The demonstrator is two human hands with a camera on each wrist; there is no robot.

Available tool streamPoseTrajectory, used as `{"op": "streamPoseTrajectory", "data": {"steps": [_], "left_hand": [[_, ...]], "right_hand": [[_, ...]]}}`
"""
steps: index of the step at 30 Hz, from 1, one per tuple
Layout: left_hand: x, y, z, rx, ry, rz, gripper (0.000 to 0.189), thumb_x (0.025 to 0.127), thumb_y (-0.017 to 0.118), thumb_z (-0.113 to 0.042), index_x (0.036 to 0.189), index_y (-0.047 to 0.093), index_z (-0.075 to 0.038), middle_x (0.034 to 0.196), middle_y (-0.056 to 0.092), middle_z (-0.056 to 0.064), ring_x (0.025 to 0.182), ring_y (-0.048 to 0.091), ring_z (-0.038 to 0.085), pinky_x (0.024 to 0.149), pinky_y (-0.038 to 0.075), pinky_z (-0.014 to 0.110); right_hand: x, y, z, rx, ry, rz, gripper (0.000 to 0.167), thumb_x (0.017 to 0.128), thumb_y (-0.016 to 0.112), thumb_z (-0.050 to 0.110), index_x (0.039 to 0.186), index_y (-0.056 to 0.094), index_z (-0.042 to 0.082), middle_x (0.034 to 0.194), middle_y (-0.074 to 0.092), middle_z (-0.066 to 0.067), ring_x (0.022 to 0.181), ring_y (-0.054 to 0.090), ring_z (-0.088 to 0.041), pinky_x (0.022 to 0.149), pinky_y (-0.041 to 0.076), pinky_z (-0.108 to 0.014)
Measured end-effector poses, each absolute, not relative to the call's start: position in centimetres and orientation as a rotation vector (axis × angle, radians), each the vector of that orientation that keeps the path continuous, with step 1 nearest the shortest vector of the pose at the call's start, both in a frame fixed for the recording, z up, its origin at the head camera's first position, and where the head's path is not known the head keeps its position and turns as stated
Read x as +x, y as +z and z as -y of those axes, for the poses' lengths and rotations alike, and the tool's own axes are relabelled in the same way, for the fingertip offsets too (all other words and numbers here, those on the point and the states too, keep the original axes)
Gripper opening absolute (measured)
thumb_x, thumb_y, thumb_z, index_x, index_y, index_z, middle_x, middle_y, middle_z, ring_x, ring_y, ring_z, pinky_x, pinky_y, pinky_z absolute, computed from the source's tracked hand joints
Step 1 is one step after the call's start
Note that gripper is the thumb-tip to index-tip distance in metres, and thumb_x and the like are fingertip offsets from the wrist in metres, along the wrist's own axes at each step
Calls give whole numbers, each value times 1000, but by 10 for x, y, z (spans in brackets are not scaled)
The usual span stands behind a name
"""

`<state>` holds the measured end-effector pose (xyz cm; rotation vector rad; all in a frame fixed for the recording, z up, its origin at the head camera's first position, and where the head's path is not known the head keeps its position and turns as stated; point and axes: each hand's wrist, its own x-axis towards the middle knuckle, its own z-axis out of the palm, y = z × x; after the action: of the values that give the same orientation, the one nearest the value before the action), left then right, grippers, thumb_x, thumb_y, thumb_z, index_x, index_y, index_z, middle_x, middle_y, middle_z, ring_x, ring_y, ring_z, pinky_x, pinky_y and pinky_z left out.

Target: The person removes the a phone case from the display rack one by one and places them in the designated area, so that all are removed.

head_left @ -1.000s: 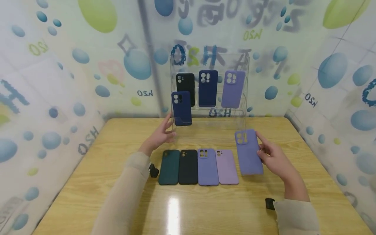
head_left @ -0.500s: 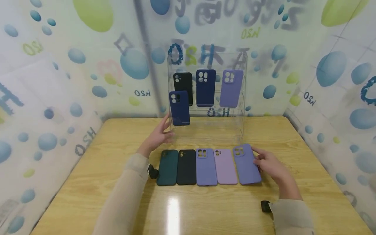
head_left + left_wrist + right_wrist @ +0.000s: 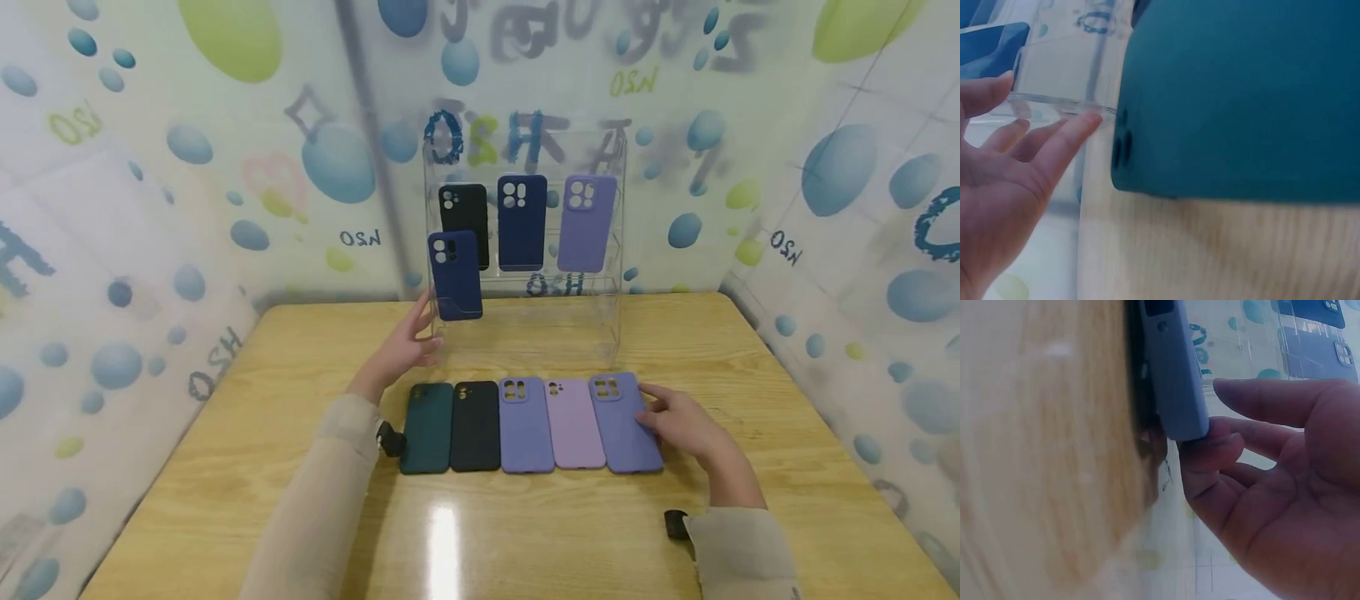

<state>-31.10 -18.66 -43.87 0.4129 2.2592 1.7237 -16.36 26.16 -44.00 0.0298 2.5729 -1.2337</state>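
Observation:
My left hand [image 3: 400, 348] rests against the left side of a clear display stand [image 3: 551, 325], its fingers fairly straight at the clear edge. Five-wide, a row of phone cases lies flat before the stand: a dark green case [image 3: 427, 429], a black case [image 3: 476, 429], a blue-purple case [image 3: 527, 433], a pale lilac case [image 3: 576, 429] and, at the right end, a second blue-purple case [image 3: 628, 429]. My right hand [image 3: 686, 425] touches that last case's right edge with its fingertips. In the right wrist view, the case's end [image 3: 1179, 394] meets the thumb, with the index finger apart.
Higher on the stand are a black case [image 3: 465, 208], a navy case [image 3: 522, 225] and a light purple case [image 3: 587, 225]. Below the black one, another navy case [image 3: 455, 279] overlaps it. Patterned walls [image 3: 360, 250] border the wooden table [image 3: 300, 342].
My right hand has lowered the blue-purple case onto the table at the row's right end, then shifted it left against the lilac case. My left hand has stayed at the stand.

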Motion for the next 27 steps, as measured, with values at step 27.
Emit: {"op": "streamPoseTrajectory", "data": {"steps": [27], "left_hand": [[-291,-428,181,289,1401,-2506,82,112,56,-26,173,2,-32,169,38,26,138,61,42,104,58,51]], "right_hand": [[-163,-444,-260,55,-1224,-2561,58,108,58,13,158,39,-10,138,55,-33,91,63,-21,70,58,-33]]}}
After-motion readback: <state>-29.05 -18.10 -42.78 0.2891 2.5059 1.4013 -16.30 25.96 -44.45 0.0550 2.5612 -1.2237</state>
